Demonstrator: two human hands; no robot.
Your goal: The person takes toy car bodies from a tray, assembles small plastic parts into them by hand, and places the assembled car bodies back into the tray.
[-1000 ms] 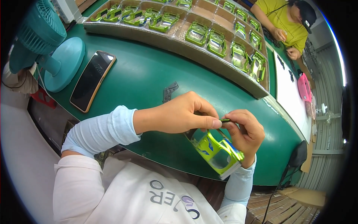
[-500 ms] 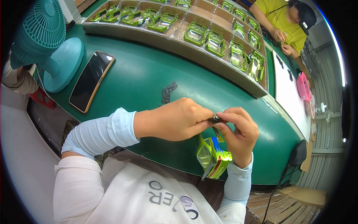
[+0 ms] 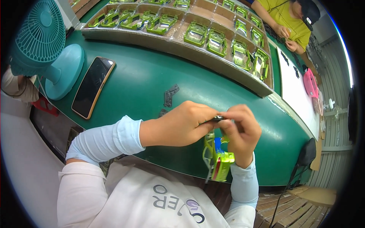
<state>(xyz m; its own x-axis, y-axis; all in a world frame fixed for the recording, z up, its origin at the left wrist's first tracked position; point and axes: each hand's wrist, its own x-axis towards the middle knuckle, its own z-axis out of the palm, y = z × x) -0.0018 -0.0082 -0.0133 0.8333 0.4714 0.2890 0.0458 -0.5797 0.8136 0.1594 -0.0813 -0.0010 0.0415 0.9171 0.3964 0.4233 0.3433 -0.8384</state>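
Note:
My left hand [image 3: 178, 123] is closed, thumb and forefinger pinching a small black part [image 3: 217, 118]. At the part's other end are the thumb and forefinger of my right hand [image 3: 241, 131], slightly blurred. Below my right palm hangs a shiny green plastic shell [image 3: 222, 163] with blue and red areas and a clear panel; my right hand's lower fingers seem to hold it, though their grip is hidden. On the table beyond my left hand lie flat dark grey parts [image 3: 170, 95], one partly covered by that hand.
A cardboard tray [image 3: 171, 42] of similar green shells in clear compartments spans the far side of the green table [image 3: 133, 68]. A phone [image 3: 92, 87] and a teal fan [image 3: 62, 72] stand left. At far right a person [image 3: 283, 28] handles dark parts beside a white board [image 3: 298, 91].
The green shell has turned under my right hand and now shows narrower. My right fingers have shifted at the black part. Another dark grey part now shows beside my left hand.

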